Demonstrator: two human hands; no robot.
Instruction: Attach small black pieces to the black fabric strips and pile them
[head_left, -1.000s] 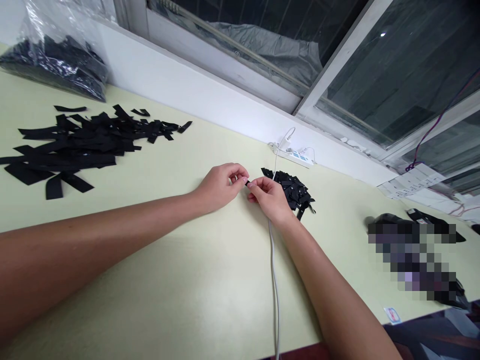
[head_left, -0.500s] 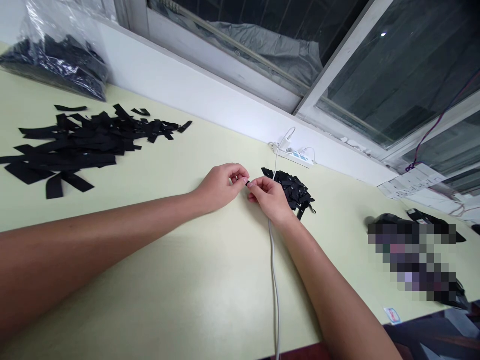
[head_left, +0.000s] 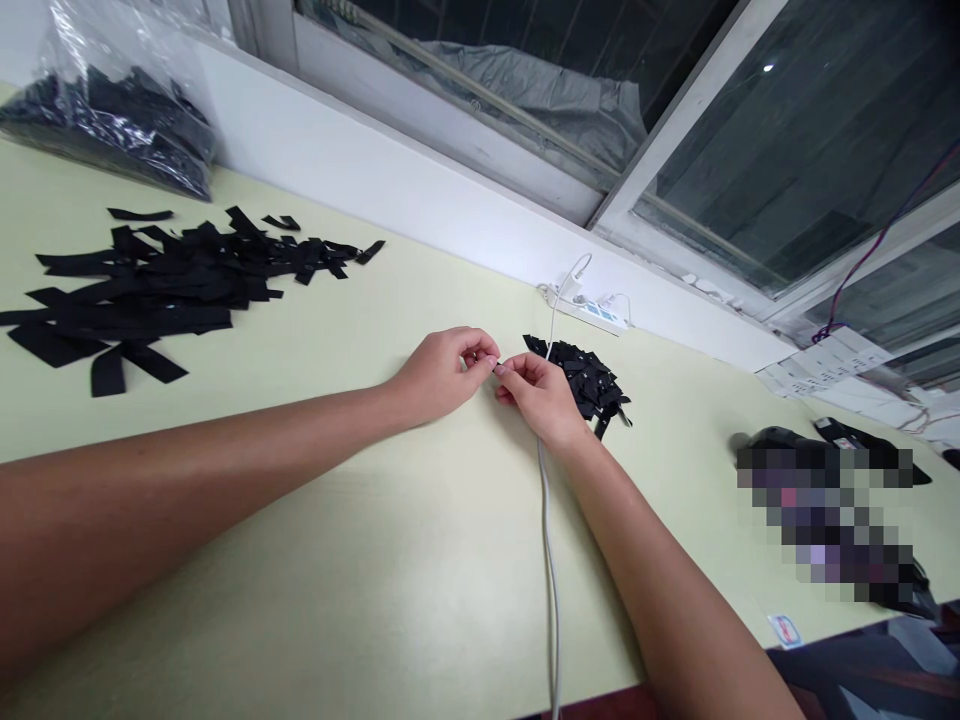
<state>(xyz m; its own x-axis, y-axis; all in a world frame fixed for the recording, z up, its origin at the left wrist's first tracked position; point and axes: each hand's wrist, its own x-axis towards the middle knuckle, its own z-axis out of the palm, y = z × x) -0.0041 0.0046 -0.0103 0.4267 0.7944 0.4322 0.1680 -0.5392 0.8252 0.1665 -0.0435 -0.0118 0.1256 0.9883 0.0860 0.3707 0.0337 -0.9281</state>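
Thumb and fingertips of my left hand (head_left: 448,372) are pinched together at the middle of the table. Facing it, my right hand (head_left: 541,398) pinches too, and the fingertips of both nearly touch. Between them shows a tiny bit of a black strip (head_left: 497,367), mostly hidden by the fingers. Just behind my right hand lies a heap of short black strips (head_left: 592,380), some with small light specks. A larger spread of longer black fabric strips (head_left: 172,275) lies farther off, to the left of my left hand.
A clear plastic bag (head_left: 127,125) of black pieces stands at the back left. A white cable (head_left: 548,560) runs under my right wrist from a power strip (head_left: 592,312) by the wall. Dark, blurred-out items (head_left: 825,510) and a small label (head_left: 784,630) lie at right.
Both hands hold nearly the same place and pinch. Only a slight shift at the fingertips around the black strip shows.
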